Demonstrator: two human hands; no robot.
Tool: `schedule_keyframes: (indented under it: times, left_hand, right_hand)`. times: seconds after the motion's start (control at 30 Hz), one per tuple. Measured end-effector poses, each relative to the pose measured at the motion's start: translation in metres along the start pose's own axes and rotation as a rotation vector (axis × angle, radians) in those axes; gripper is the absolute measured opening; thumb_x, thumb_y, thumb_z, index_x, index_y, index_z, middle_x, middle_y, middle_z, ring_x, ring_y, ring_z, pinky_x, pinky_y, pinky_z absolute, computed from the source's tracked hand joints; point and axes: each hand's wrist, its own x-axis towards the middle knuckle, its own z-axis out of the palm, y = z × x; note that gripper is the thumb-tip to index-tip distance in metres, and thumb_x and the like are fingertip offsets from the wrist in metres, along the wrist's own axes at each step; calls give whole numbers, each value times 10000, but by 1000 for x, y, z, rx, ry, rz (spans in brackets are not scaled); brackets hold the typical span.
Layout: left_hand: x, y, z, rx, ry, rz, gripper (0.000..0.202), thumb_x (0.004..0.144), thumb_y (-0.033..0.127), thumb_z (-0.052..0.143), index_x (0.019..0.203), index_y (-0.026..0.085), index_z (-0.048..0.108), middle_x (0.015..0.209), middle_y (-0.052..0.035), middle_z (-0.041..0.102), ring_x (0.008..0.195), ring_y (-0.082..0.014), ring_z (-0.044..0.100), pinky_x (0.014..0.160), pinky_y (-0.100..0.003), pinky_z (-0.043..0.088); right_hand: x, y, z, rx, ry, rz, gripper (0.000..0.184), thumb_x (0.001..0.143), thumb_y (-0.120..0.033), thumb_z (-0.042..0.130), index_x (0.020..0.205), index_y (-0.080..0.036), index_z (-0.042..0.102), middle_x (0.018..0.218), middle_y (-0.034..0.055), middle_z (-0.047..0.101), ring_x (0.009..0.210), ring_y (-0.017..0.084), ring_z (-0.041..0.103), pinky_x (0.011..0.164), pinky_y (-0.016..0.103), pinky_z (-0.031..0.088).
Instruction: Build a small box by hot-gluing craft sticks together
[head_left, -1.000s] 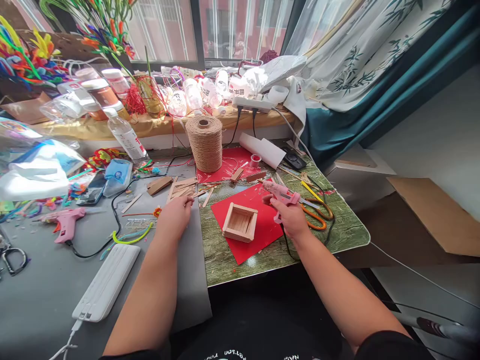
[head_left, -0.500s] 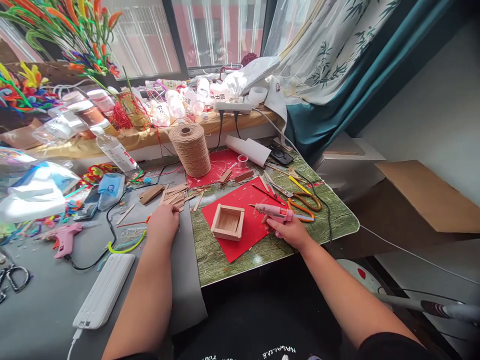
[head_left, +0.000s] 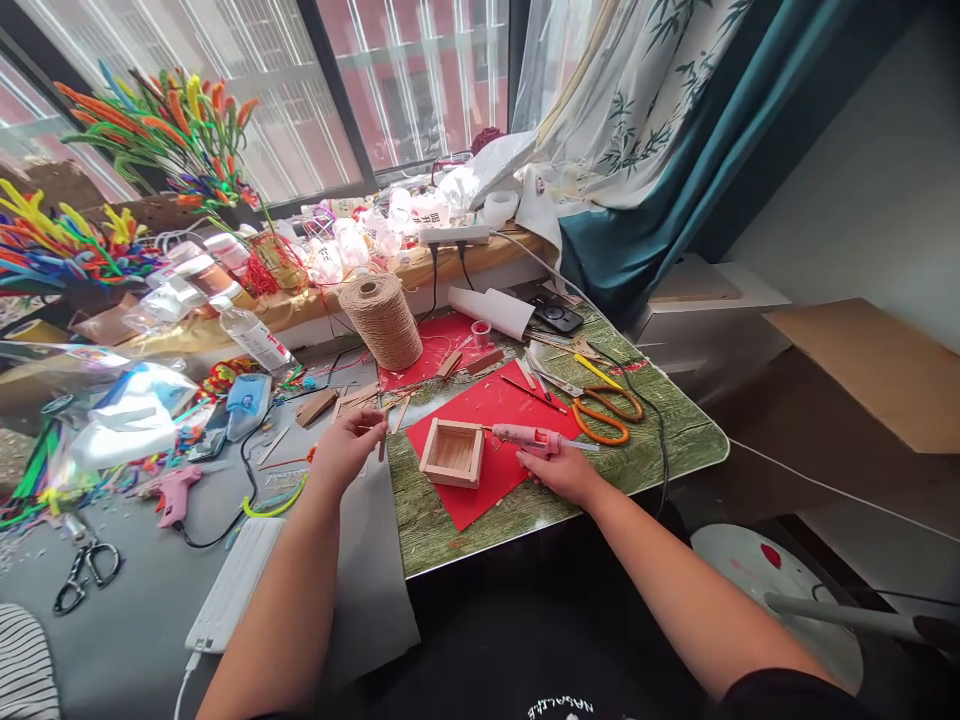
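Note:
My left hand (head_left: 343, 452) is closed in a pinch on a thin wooden stick (head_left: 383, 436), lifted just off the pile of wooden sticks (head_left: 358, 396). My right hand (head_left: 561, 470) grips a pink glue gun (head_left: 529, 437), its nozzle pointing left toward a small square wooden frame (head_left: 452, 452). The frame lies on a red paper sheet (head_left: 501, 415) on the green wood-print mat (head_left: 660, 440), between my two hands.
A spool of jute twine (head_left: 381, 320) stands behind the sticks. Orange-handled scissors (head_left: 609, 412) lie right of the red sheet. A second pink glue gun (head_left: 175, 492), black scissors (head_left: 84, 572), a white power strip (head_left: 232, 588) and coloured pipe cleaners (head_left: 52, 240) crowd the grey table on the left.
My left hand has lifted a stick from the pile. My right hand brought the glue gun down and leftward, close to the wooden frame. The view tilted up.

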Motion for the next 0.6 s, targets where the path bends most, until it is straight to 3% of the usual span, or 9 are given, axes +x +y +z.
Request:
schedule_keyframes:
  times: [0.1,0.23,0.37,0.6]
  left_hand:
    - [-20,37,21,-278,-152,42,439,844,532,743,1113,191,680,956,-62,743,786,-176,689,662,-298,562]
    - [-34,75,52,-345,-276,51,400,819,519,776,990,200,607,876,-29,709,728,-159,666,610,-278,540]
    - [-36,94,69,-168,-230,90,294,851,466,726,900,209,593,840,-23,712,723,-164,652,622,-281,495]
    - [-31,109,77,124,-166,156,141,886,340,667,845,225,595,831,-15,718,740,-186,631,652,-309,428]
  right_hand:
    - [0,-4,-2,-13,-43,-32,452,897,-439,656,1297,-240,724,803,22,724,550,145,529,547,288,496]
    - [-1,-7,-3,-24,-46,-24,444,903,-420,648,1298,-238,734,681,9,679,557,171,553,597,315,521]
    - [-1,-8,-3,-30,-33,-25,426,894,-421,645,1266,-240,746,654,-1,664,603,197,599,636,340,541]
    - [-1,-12,-3,-34,-27,-38,388,891,-398,634,1224,-240,758,620,-10,639,624,211,622,685,360,559]
